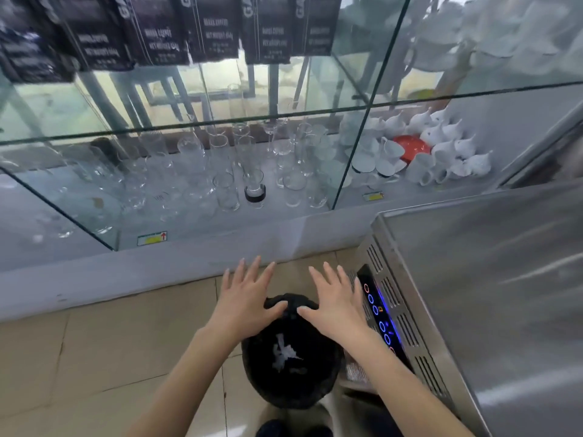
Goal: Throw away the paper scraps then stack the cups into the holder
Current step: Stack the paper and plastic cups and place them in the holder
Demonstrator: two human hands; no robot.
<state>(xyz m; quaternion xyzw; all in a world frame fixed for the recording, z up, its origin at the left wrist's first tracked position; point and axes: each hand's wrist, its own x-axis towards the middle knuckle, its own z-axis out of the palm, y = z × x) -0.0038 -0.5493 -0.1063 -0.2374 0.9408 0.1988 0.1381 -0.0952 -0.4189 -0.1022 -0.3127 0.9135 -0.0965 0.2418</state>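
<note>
A round bin lined with a black bag [268, 386] stands on the tiled floor right below me. White paper scraps [284, 353] lie at its bottom. My left hand [246, 298] and my right hand [334, 301] hover palm-down over the bin's far rim, fingers spread, holding nothing. The thumbs nearly meet over the rim. No cups for stacking and no cup holder are in view.
A stainless steel machine [473, 294] with a lit blue-and-red button panel [380, 316] stands close on the right. Ahead is a glass shelf unit [220, 130] with several drinking glasses [227, 190], white ceramic cups and jugs [441, 149], and black coffee bags [157, 29] above.
</note>
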